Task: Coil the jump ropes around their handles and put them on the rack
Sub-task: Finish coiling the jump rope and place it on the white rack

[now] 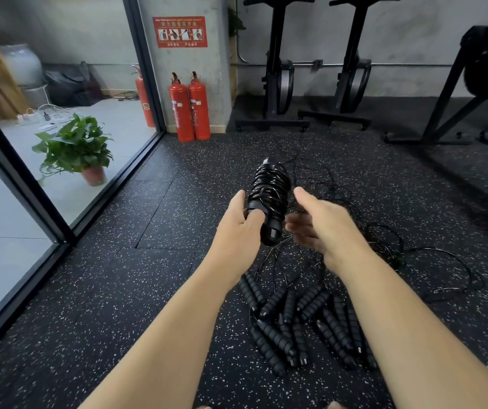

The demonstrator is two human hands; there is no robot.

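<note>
We are gripping the coiled jump rope (269, 199) in our left hand (244, 222), above the floor (118, 290); our right hand (316, 222) is hovering released (blurred), so unsecured coils risk springing loose.

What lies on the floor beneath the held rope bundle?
Loose black cords and a pile of handles on the speckled floor. The bundle and right hand cover part of the cords.
</note>
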